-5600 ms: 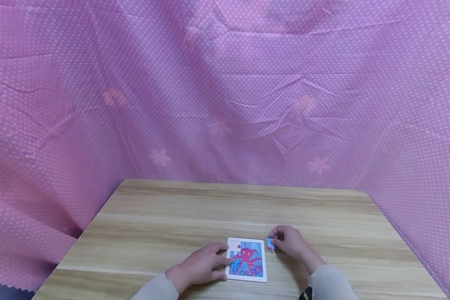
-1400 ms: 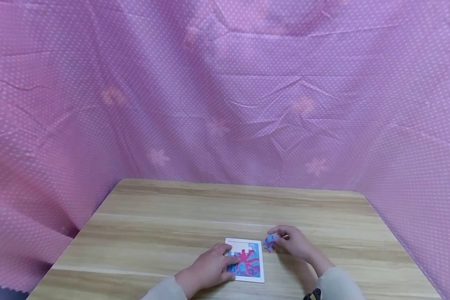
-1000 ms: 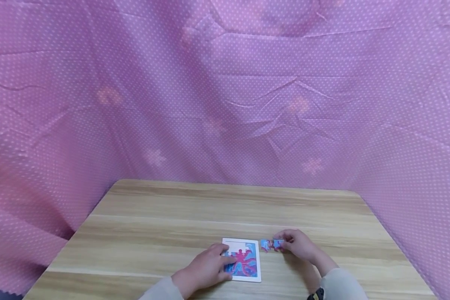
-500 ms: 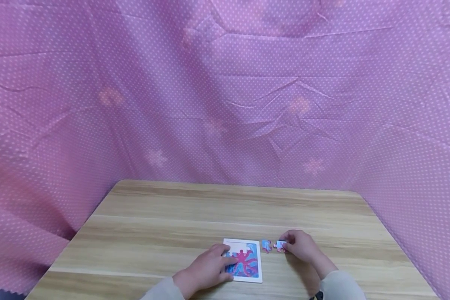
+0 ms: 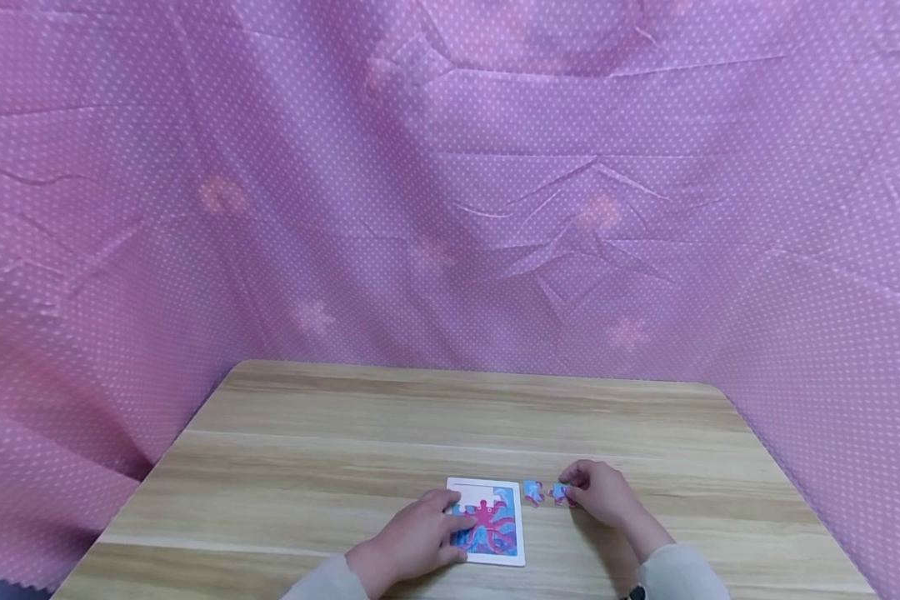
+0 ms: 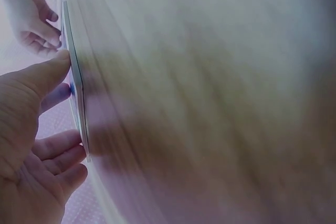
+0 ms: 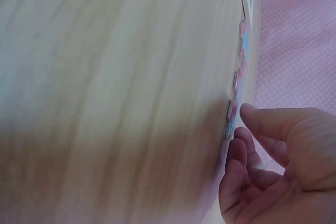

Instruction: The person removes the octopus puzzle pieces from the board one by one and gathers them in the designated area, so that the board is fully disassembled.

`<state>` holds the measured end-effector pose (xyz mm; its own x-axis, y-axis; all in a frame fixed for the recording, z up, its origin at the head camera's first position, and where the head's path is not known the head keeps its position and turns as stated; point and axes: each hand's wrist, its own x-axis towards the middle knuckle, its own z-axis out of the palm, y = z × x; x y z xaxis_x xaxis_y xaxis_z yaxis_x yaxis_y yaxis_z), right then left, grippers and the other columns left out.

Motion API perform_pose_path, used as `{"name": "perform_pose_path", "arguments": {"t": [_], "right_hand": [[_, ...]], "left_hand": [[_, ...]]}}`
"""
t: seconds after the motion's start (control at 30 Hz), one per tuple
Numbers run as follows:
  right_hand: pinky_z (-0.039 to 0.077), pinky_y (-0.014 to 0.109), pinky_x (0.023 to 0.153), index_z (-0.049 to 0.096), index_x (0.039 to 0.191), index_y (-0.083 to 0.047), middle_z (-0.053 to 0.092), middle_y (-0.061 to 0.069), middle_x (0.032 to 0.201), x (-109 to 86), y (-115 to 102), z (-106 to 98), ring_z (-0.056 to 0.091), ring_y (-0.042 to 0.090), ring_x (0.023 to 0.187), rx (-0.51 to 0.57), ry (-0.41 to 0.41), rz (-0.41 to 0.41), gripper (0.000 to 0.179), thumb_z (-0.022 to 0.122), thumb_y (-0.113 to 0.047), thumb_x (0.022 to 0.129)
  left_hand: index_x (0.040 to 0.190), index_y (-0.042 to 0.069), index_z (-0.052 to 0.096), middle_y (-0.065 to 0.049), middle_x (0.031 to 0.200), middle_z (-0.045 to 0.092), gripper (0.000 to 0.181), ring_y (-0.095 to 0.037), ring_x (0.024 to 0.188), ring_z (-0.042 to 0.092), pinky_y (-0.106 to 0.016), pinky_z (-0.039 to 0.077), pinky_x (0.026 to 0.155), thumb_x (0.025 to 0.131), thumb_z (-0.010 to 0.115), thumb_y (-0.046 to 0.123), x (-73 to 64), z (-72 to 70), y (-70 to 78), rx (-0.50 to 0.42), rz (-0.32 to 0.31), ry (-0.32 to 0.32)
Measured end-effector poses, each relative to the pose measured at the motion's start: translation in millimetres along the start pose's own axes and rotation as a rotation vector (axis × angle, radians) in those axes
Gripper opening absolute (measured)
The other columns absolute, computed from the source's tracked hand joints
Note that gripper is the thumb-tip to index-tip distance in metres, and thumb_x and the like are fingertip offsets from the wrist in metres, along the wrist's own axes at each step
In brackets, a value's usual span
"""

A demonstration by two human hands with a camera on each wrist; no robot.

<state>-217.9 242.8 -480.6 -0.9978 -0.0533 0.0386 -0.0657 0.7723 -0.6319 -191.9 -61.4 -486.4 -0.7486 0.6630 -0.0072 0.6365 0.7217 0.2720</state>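
Observation:
A jigsaw board (image 5: 520, 533) with a white frame and a pink octopus picture lies on the table, its upper left part showing bare white backing. My left hand (image 5: 417, 533) rests on the board's left side, fingers spread; in the left wrist view, the thumb (image 6: 60, 64) touches its edge. Right of the board lies a blue and pink puzzle piece (image 5: 532, 492). Beside it, my right hand (image 5: 602, 493) pinches a second puzzle piece (image 5: 557, 493) at table level. In the right wrist view, thumb and fingers meet at the end of that piece (image 7: 234, 109).
The wood-grain table (image 5: 330, 450) extends beyond and to both sides of the hands. A pink dotted cloth (image 5: 450, 208) hangs behind it and along both sides.
Since the oldest frame, the bare area on the board has grown, and two pieces lie to its right instead of one. The right hand has shifted right with a piece; the left stays on the board.

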Motion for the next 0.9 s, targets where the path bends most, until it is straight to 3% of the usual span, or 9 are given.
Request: {"name": "perform_pose_path", "arguments": {"t": [0.13,0.23,0.47,0.73,0.9], "right_hand": [[0.051,0.036,0.076,0.068,0.088,-0.012,0.063,-0.006,0.080,-0.3,-8.8,2.5,0.058,0.012,0.077,0.052,-0.004,-0.007,0.015,0.071,-0.001,0.079],[0.051,0.030,0.069,0.068,0.090,-0.009,0.064,-0.003,0.081,0.9,-17.7,5.3,0.059,0.013,0.076,0.112,-0.026,-0.033,0.015,0.071,0.000,0.079],[0.052,0.026,0.064,0.067,0.095,-0.004,0.063,0.000,0.082,5.5,-35.5,16.9,0.060,0.015,0.075,0.210,-0.123,-0.126,0.015,0.069,0.000,0.081],[0.051,0.030,0.073,0.069,0.092,-0.007,0.063,-0.004,0.081,6.6,-53.3,30.8,0.058,0.014,0.077,0.157,-0.186,-0.241,0.014,0.071,-0.001,0.080],[0.050,0.031,0.072,0.069,0.091,-0.010,0.062,-0.005,0.081,6.0,-58.6,36.3,0.057,0.012,0.076,0.117,-0.241,-0.262,0.015,0.072,-0.002,0.078]], "left_hand": [[0.127,0.031,0.062,-0.006,0.137,0.048,0.044,-0.024,0.127,0.043,-0.041,0.039,0.102,0.086,0.067,0.045,1.6,-1.6,0.2,-0.026,-0.016,-0.008],[0.128,0.031,0.061,-0.005,0.137,0.048,0.044,-0.024,0.127,0.043,-0.041,0.039,0.102,0.086,0.067,0.044,2.7,-2.5,0.4,-0.037,-0.019,0.000],[0.128,0.027,0.062,-0.008,0.134,0.050,0.046,-0.025,0.124,0.045,-0.040,0.040,0.101,0.085,0.067,0.044,6.5,-1.2,5.2,0.013,0.056,0.063],[0.129,0.027,0.061,-0.008,0.133,0.050,0.048,-0.025,0.124,0.046,-0.040,0.042,0.099,0.085,0.068,0.045,11.4,1.7,11.2,0.008,0.067,0.058],[0.128,0.027,0.062,-0.008,0.131,0.052,0.047,-0.024,0.121,0.048,-0.038,0.045,0.096,0.085,0.069,0.044,12.6,3.9,13.3,0.028,0.097,0.076]]}}
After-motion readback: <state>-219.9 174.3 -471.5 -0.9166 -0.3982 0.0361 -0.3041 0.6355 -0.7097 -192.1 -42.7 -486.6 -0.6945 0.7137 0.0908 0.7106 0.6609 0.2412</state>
